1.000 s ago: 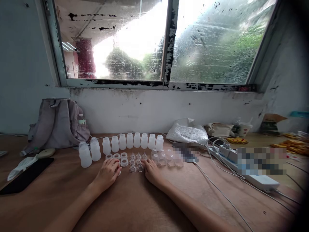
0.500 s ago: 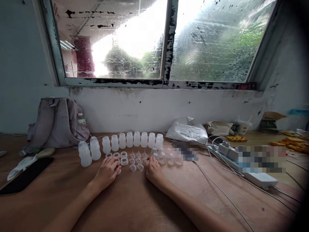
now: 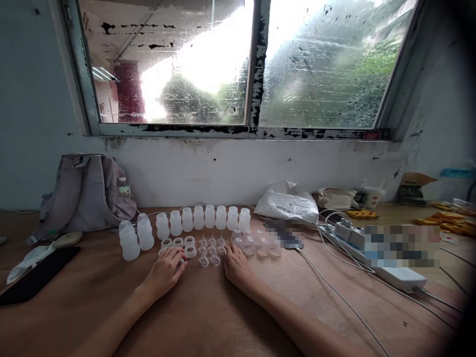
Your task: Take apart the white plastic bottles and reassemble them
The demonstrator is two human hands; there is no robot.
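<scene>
My left hand (image 3: 166, 269) is curled over the front of a group of white bottle collar rings (image 3: 190, 250), its thumb and fingers around one ring that is partly hidden. My right hand (image 3: 237, 265) lies on the table with its fingers stretched out, between the clear silicone teats (image 3: 203, 261) and the clear dome caps (image 3: 262, 249); nothing shows in it. Behind the rings and teats stands a row of frosted open baby bottles (image 3: 198, 218). Two capped baby bottles (image 3: 129, 243) stand at the row's left, nearer to me.
A grey backpack (image 3: 87, 191) leans by the wall at left, near a black mat (image 3: 40, 275) and white cloth (image 3: 29, 262). At right are a silver pouch (image 3: 288, 203), a white power strip (image 3: 399, 277), and cables. Yellow parts (image 3: 439, 220) lie farther right.
My left hand's fingers have shifted slightly over the rings, with the thumb farther out to the right. My right hand stays nearly in place. The whole view has moved a little.
</scene>
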